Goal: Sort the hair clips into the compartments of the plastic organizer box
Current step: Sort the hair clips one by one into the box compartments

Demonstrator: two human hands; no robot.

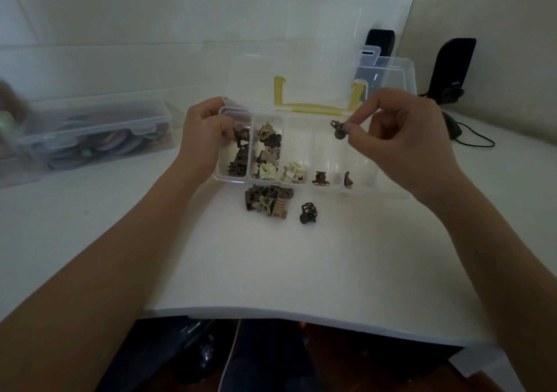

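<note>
A clear plastic organizer box with a yellow handle lies on the white table, lid open. Its left compartments hold several brown, tan and cream hair clips; two further compartments each hold one brown clip. My left hand is at the box's far left compartment, its fingers pinching a dark brown clip over it. Above the right compartments, my right hand pinches a dark clip. A small pile of clips and one dark clip lie on the table in front of the box.
A closed clear box of coloured hair bands stands at the left. Another clear container sits behind the organizer. Two black speakers and a black mouse with its cable are at the back right. The table's front edge is near me.
</note>
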